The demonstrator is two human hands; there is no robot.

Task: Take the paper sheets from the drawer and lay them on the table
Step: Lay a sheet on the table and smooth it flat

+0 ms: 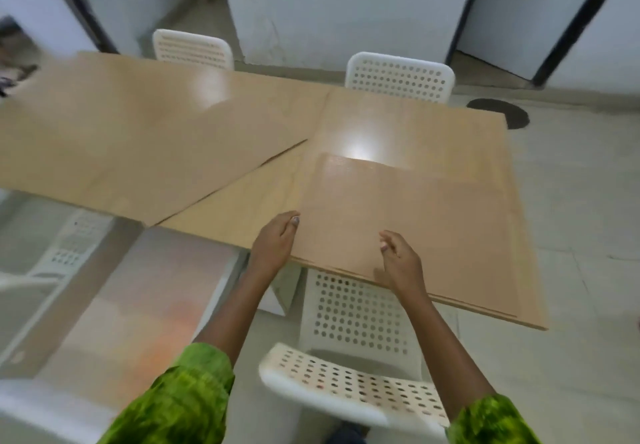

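Tan paper sheets [408, 222] lie flat as a stack on the right wooden table [242, 208], with the near edge of the stack reaching the table's front edge. My left hand [277, 239] is at the stack's left edge, and its thumb and fingertips meet on that edge. Over the near part of the sheets is my right hand [398, 260], fingers loosely apart and holding nothing. No drawer is in view.
A second wooden table [121, 132] adjoins at an angle on the left. White perforated chairs stand at the far side [398, 76] [194, 48], one [353, 378] right below my arms, another [72, 246] at the left. A white cabinet top [131, 305] is at lower left.
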